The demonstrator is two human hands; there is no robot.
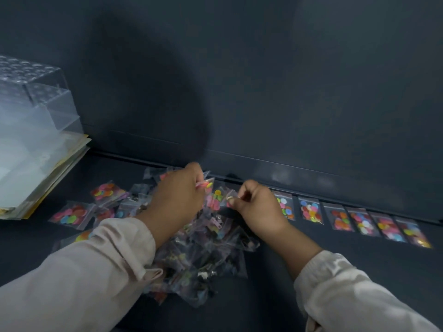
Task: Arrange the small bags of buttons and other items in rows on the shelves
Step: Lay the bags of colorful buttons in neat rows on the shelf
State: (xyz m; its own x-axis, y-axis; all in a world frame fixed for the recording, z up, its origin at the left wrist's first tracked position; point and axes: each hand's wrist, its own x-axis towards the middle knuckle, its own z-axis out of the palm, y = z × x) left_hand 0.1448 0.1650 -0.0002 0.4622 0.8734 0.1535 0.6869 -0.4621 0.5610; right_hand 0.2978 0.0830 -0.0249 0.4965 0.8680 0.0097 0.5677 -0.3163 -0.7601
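Pinching button bag [206,185] in left hand [177,197], second bag [219,198] in right hand [260,208]. Laid row [340,219] just right of right hand, running rightward; right hand nearer.

A dark shelf [335,271] carries a row of small button bags [359,220] laid side by side along its back edge at the right. A jumbled heap of bags [203,255] sits mid-shelf, with a few loose bags [72,213] left of it and what seems a stack of paper sheets [48,178] at far left.
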